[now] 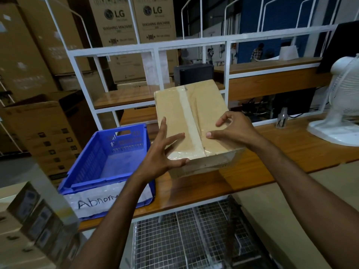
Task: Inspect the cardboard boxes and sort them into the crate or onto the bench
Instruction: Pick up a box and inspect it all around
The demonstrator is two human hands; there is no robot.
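A brown cardboard box (191, 113), sealed along its middle with clear tape, sits tilted over the wooden bench (281, 152), its far end raised. My left hand (165, 150) grips its near left corner, fingers spread on the top and thumb at the front edge. My right hand (233, 131) holds the right side, thumb pressing beside the tape seam and fingers arched over the right edge. The blue plastic crate (83, 162) stands on the bench left of the box, with nothing inside, and carries a white label reading "Abnorm…" (93, 202).
A white fan (342, 105) stands at the bench's right end. A white metal shelf frame (226, 74) rises behind the box, with a black device (192, 72) on it. Large cartons (44, 129) are stacked at left. A wire mesh rack (194, 239) lies below the bench.
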